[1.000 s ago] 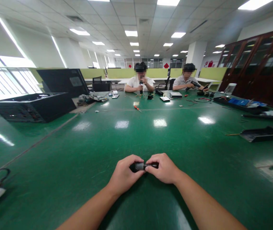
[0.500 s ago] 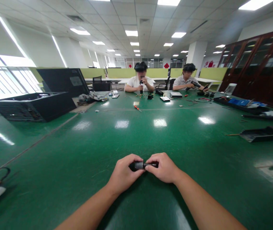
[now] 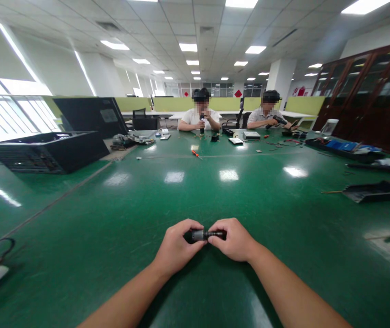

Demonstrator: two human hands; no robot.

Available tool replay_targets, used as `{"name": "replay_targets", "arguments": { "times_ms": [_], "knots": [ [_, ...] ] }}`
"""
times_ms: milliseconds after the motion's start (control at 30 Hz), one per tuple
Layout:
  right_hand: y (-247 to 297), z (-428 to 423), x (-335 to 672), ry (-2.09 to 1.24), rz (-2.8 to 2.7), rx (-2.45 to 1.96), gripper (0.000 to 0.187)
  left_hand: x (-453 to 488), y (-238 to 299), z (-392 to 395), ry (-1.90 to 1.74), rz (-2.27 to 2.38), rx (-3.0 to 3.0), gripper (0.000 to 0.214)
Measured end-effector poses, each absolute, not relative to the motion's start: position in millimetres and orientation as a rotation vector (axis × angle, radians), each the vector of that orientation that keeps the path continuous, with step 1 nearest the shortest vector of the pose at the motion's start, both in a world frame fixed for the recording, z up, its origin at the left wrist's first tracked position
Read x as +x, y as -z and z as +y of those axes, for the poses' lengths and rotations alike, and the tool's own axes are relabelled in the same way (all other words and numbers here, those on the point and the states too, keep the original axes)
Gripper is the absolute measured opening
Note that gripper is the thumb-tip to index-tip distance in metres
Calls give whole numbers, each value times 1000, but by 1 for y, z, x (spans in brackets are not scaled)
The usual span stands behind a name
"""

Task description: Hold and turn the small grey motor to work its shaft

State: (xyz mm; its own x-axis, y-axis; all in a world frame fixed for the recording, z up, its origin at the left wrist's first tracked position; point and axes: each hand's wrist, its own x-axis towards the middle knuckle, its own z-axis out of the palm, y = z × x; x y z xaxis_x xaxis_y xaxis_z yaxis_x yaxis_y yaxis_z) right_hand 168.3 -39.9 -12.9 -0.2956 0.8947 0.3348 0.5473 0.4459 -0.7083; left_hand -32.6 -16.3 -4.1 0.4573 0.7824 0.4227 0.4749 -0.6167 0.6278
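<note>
Near the front of the green table (image 3: pixel 167 200), both my hands are closed on a short dark cylindrical device with a grey band (image 3: pixel 198 235), held sideways. My left hand (image 3: pixel 177 243) wraps its thicker, grey-banded part, thumb below and fingers above. At the other side, my right hand (image 3: pixel 232 241) pinches the narrower dark ringed end between thumb and fingers. My palms hide part of the device, and its exact kind is not clear.
A black computer case (image 3: pixel 44 152) stands at the left. An orange screwdriver (image 3: pixel 196 155) lies ahead. Black trays (image 3: pixel 379 190) are on the right, and a cable (image 3: pixel 8 243) at the near left. Two people (image 3: pixel 200 116) sit across the table, handling dark objects.
A little more of the narrow end shows between my right thumb and fingers. My left hand stays where it was, and the device keeps its sideways position.
</note>
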Motion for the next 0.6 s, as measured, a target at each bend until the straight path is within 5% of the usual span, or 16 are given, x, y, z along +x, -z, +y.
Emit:
{"name": "replay_targets", "arguments": {
  "times_ms": [600],
  "knots": [
    [12,-41,171,-626,-1979,-1215,11,-33,3,-16,-1001,1057,2309,16]
  ]
}}
